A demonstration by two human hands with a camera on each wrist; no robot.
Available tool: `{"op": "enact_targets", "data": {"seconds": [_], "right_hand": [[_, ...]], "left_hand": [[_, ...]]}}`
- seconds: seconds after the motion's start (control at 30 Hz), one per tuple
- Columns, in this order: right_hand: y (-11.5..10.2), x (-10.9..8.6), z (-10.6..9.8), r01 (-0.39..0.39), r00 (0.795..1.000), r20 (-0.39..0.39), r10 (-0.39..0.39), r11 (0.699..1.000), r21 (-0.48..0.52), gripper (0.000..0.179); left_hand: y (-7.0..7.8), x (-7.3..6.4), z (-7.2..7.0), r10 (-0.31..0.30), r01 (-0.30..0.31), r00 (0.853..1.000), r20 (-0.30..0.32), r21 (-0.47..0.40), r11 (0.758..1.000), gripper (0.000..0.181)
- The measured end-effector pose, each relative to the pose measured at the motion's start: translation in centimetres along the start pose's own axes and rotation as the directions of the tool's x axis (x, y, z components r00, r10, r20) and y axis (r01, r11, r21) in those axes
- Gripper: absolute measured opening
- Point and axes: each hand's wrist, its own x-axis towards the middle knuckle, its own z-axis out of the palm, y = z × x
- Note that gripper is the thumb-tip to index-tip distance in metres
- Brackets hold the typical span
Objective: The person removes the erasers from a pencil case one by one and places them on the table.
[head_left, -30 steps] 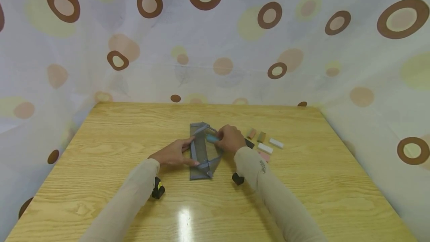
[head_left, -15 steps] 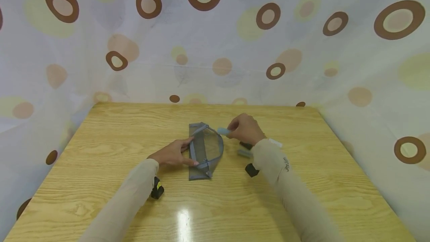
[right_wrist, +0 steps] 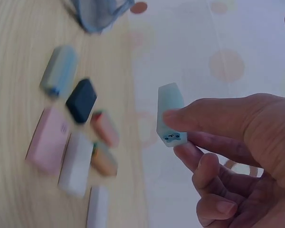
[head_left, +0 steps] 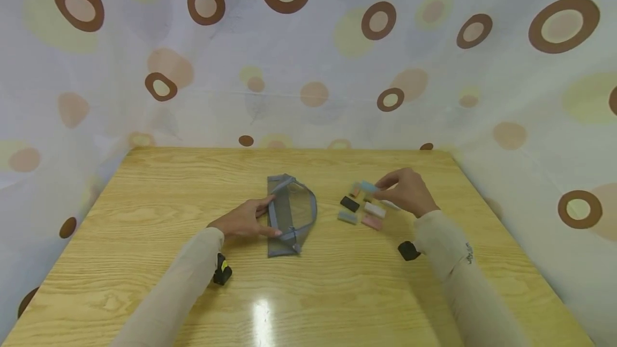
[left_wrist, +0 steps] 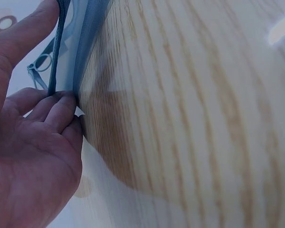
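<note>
A grey mesh zip pouch [head_left: 291, 216] lies on the table with its mouth spread apart. My left hand [head_left: 243, 219] holds the pouch's left edge, thumb near the zip and fingers farther back; the left wrist view shows the fingertips [left_wrist: 61, 111] against its rim. Between thumb and fingers, my right hand [head_left: 407, 191] pinches a light blue eraser [right_wrist: 171, 111] with a small printed face on its end. This eraser is above the table, over a group of small erasers to the right of the pouch.
Beside the pouch lie a black eraser [head_left: 349, 204], a grey-blue one [head_left: 347, 217], a pink one [head_left: 371, 222], a white one [head_left: 374, 210] and brownish ones [right_wrist: 104, 128]. Another white eraser [right_wrist: 98, 209] is partly cut off. A patterned sheet [head_left: 313, 68] surrounds the wooden table [head_left: 308, 304].
My right hand has carried the light blue eraser from the pouch's mouth rightward to above the other erasers, uncovering several of them. My left hand stays on the pouch.
</note>
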Motion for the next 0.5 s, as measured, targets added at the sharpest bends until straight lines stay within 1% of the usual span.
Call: {"op": "enact_targets", "data": {"seconds": [0.17, 0.3, 0.4, 0.5], "right_hand": [[3.2, -1.2, -0.7, -0.059, 0.998, 0.015, 0.059, 0.998, 0.010, 0.031], [5.5, -2.2, -0.8, -0.086, 0.996, 0.037, 0.085, 0.996, 0.032, 0.033], [6.7, -2.9, -0.7, -0.097, 0.994, 0.054, 0.096, 0.995, 0.027, 0.032], [7.5, -3.3, -0.4, -0.117, 0.991, 0.064, 0.116, 0.993, 0.014, 0.030]], "left_hand": [[-0.1, -0.1, 0.0, -0.006, 0.006, 1.000, -0.002, -0.012, 1.000, 0.105], [0.0, -0.2, 0.0, 0.000, 0.000, 1.000, -0.001, -0.016, 1.000, 0.105], [0.1, -0.2, 0.0, 0.010, -0.010, 1.000, -0.001, -0.012, 1.000, 0.105], [0.1, -0.3, -0.1, 0.017, -0.017, 1.000, -0.003, 0.000, 1.000, 0.104]]}}
